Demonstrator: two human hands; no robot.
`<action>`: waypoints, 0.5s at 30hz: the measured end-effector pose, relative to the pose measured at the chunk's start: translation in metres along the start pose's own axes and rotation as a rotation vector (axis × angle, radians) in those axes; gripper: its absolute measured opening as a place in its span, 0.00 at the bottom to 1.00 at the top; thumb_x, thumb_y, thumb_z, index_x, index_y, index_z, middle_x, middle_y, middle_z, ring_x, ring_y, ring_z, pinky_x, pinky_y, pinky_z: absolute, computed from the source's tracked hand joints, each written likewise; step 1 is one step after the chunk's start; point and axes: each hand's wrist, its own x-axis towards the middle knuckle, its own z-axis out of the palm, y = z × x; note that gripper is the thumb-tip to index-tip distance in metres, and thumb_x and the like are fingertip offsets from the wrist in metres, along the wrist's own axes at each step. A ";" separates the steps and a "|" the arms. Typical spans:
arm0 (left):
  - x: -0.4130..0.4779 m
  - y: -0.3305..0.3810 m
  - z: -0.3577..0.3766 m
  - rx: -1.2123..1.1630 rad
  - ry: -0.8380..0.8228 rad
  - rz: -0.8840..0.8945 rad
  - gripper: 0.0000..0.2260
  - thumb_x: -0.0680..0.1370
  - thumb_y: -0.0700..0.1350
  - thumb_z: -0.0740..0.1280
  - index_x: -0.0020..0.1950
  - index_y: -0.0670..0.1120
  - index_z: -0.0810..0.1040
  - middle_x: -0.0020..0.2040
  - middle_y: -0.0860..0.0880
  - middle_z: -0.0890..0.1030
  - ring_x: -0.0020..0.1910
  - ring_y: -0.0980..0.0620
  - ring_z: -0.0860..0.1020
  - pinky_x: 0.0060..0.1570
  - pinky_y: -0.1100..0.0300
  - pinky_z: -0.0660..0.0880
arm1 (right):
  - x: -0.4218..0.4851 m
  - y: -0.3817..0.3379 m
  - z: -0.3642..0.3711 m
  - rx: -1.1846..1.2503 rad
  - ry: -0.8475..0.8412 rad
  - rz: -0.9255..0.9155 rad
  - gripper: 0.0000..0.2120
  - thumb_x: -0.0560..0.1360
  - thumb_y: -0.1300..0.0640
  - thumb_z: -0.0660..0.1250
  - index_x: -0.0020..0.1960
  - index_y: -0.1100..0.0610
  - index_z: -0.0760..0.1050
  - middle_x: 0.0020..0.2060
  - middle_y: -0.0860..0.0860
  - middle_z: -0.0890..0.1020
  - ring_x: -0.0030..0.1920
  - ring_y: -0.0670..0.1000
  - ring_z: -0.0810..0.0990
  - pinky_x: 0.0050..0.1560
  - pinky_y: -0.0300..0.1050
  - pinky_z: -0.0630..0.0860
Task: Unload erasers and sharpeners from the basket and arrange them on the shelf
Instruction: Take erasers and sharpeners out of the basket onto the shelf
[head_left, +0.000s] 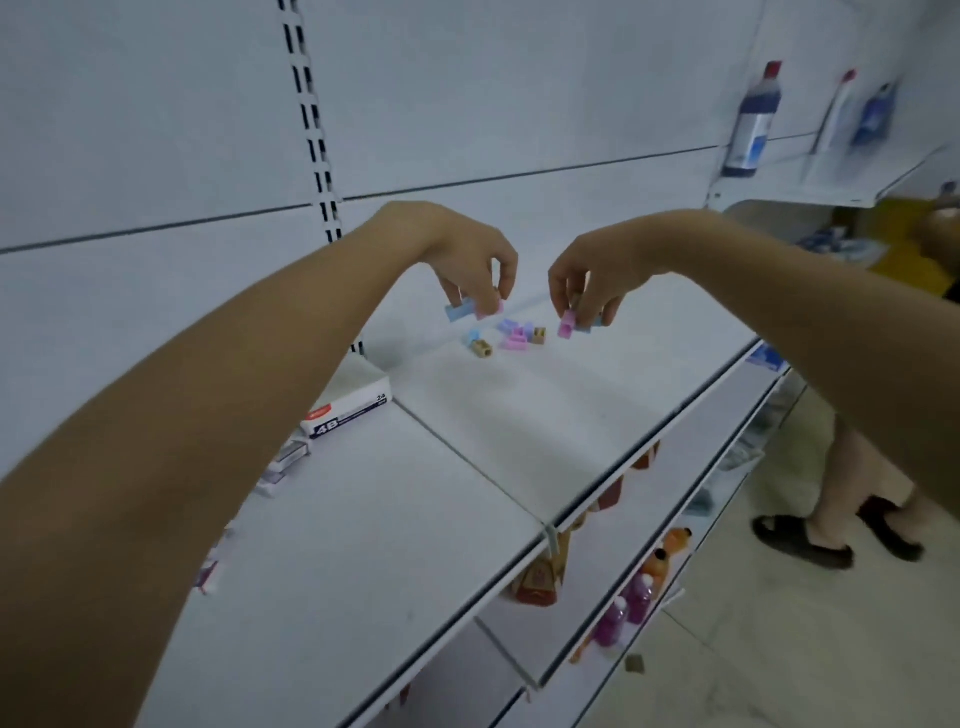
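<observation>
Both hands reach to the back of a white shelf (519, 415). My left hand (470, 260) pinches small sharpeners, a blue one (458, 312) and a pink one beside it, just above the shelf. My right hand (597, 275) pinches a pink sharpener (567, 325) with a blue one behind it. Between and below the hands lies a loose cluster of several small sharpeners (511, 335) in pink, blue, purple and tan. The basket is out of view.
A white eraser box marked 4B (350, 408) stands at the left of the shelf, with smaller boxes (283, 462) in front of it. Bottles fill the lower shelves (639, 597) and an upper right shelf (753, 124). Another person's sandalled feet (831, 535) stand at the right.
</observation>
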 end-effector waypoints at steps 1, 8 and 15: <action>0.010 0.000 0.002 0.013 -0.014 -0.006 0.08 0.72 0.42 0.70 0.49 0.49 0.75 0.51 0.46 0.78 0.39 0.55 0.78 0.42 0.64 0.77 | 0.007 0.006 -0.002 -0.005 0.000 -0.008 0.06 0.69 0.66 0.71 0.40 0.57 0.76 0.41 0.55 0.80 0.40 0.52 0.80 0.38 0.36 0.80; 0.060 -0.011 0.014 -0.026 -0.056 -0.111 0.09 0.73 0.41 0.69 0.50 0.48 0.73 0.47 0.49 0.78 0.35 0.57 0.76 0.37 0.66 0.73 | 0.074 0.036 -0.007 -0.050 -0.054 -0.139 0.06 0.70 0.67 0.70 0.42 0.57 0.76 0.41 0.55 0.79 0.40 0.52 0.80 0.43 0.39 0.80; 0.089 -0.014 0.037 -0.112 -0.055 -0.310 0.09 0.72 0.42 0.70 0.48 0.50 0.72 0.45 0.52 0.75 0.41 0.52 0.76 0.37 0.66 0.70 | 0.134 0.061 -0.005 -0.087 -0.147 -0.345 0.08 0.70 0.67 0.69 0.42 0.56 0.74 0.40 0.53 0.76 0.38 0.50 0.78 0.39 0.37 0.79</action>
